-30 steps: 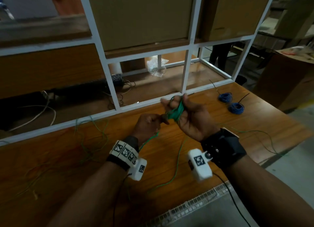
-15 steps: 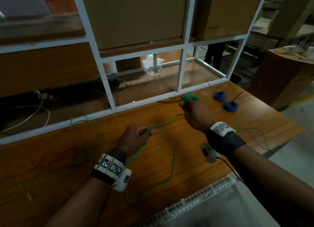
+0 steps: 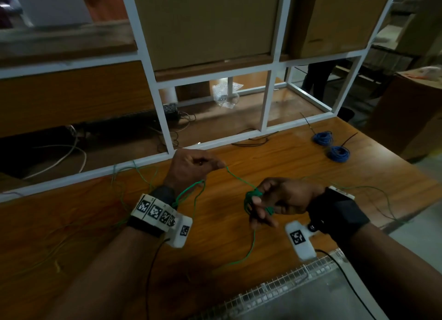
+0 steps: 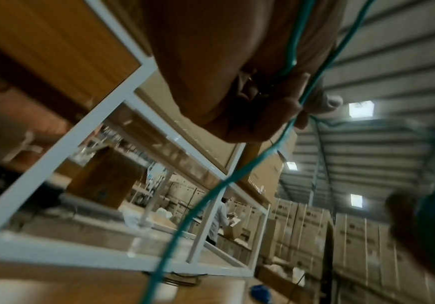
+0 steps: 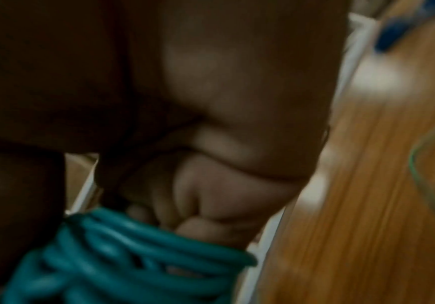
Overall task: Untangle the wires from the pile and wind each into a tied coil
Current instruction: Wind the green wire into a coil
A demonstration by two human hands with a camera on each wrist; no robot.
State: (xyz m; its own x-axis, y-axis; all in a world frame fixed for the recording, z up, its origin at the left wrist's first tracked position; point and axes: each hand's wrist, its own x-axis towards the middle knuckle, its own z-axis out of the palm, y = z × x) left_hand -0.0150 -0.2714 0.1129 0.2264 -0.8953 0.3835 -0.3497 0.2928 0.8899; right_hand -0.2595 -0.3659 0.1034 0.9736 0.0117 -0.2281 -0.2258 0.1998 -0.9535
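A green wire (image 3: 235, 176) runs taut between my two hands above the wooden table (image 3: 239, 236). My left hand (image 3: 193, 167) pinches it at the fingertips; the left wrist view shows the wire (image 4: 276, 144) passing through curled fingers (image 4: 289, 107). My right hand (image 3: 275, 200) holds a small green coil (image 3: 251, 199) wound round its fingers, seen close as turquoise loops (image 5: 138, 251) in the right wrist view. A slack tail (image 3: 248, 250) drops from the coil onto the table. More loose green wire (image 3: 124, 176) lies at the left.
Two tied blue coils (image 3: 323, 138) (image 3: 338, 153) lie at the table's far right. A white metal frame (image 3: 167, 138) borders the back edge, with black cables and a plastic bag (image 3: 224, 94) behind it. A wire-mesh panel (image 3: 287, 288) sits at the near edge.
My right hand has pulled back from the frame toward me with the coil. My left hand has lifted and moved up and forward, drawing the wire taut between them.
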